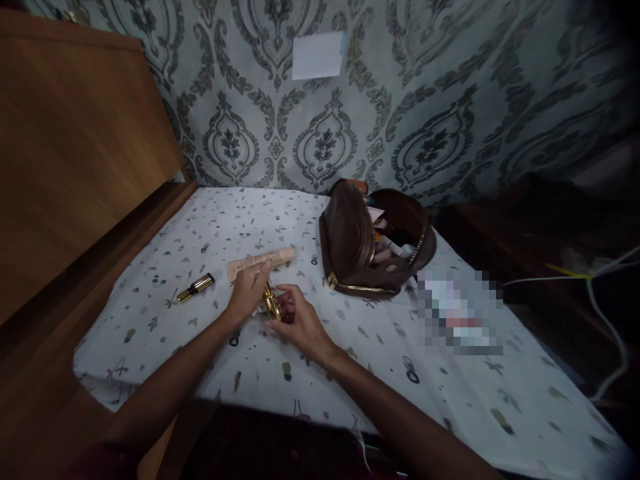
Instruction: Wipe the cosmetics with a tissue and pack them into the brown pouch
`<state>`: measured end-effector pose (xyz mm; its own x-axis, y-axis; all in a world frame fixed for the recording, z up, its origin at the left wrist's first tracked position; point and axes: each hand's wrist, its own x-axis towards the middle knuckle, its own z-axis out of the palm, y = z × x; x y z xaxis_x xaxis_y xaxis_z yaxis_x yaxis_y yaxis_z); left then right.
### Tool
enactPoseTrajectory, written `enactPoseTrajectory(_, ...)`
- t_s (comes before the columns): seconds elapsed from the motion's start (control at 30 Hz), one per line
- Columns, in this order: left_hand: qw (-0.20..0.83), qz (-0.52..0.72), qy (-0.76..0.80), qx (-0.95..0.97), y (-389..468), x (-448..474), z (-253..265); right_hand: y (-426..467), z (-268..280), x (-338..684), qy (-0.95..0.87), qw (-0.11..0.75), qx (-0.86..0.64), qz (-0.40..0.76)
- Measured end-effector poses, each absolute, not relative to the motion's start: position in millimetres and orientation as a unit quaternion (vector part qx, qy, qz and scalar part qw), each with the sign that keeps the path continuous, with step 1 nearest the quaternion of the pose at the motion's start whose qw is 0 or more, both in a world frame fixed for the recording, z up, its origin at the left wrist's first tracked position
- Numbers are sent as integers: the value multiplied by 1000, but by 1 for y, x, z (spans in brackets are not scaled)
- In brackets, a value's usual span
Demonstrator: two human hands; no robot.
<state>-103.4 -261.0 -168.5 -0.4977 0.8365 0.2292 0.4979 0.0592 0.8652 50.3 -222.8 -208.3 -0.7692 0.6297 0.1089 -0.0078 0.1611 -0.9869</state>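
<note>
A shiny gold cosmetic tube (271, 303), perhaps a lipstick, is held tilted between both hands over the cloth. My left hand (249, 291) is closed at its upper end, fingertips partly hidden. My right hand (301, 321) curls thumb and fingers around the lower part. Just beyond my left hand lies a peach squeeze tube (273, 257), its near side overlapped by that hand. Left of my hands, a second small gold and dark tube (197, 287) rests on its side.
A brown zippered makeup bag (347, 230) stands unzipped at the back right, with several cosmetics inside. Right of it lies a blurred-out flat item (460, 313). A wooden cabinet (85, 147) borders the left; the patterned wall (325, 143) closes the back. White cables (607, 327) hang at right.
</note>
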Motion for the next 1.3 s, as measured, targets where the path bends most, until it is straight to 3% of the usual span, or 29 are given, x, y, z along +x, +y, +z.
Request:
enactPoseTrajectory(0.27,198,562,682,425,-262,-107,-166,-217,-204,49,-604,257,-174,734)
enactPoseTrajectory(0.53,275,516,608,537,-265,-93,-182,-208,-199,53,-464,292,-189,815)
enactPoseTrajectory(0.73,254,504,625,539,-264,-103,-172,-204,-191,57,-393,240,-200,864)
enactPoseTrajectory(0.9,203,527,643,517,-262,-106,-173,-207,-190,54,-404,230,-223,857)
enactPoseTrajectory(1.3,269,513,594,559,-263,-104,-170,-205,-187,57,-384,242,-203,868)
